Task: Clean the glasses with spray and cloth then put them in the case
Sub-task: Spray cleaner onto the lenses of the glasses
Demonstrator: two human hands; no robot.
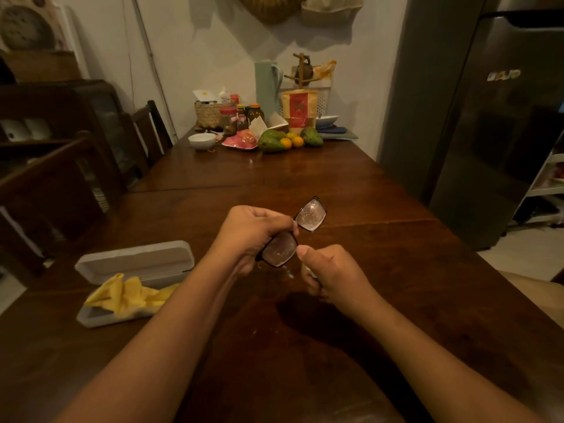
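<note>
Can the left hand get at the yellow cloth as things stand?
Probably not yet: the left hand is gripping the glasses. The cloth lies uncovered on the open case to its left, with nothing between, so it looks reachable once the glasses are passed over or put down.

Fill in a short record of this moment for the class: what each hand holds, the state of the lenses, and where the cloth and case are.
left hand: holds glasses at the bridge
right hand: grips small spray, thumb on top
lenses: wet with droplets
cloth: yellow, draped on the case, untouched
case: open, on table, left of the hands
stage: spraying, wiping not yet begun
</note>
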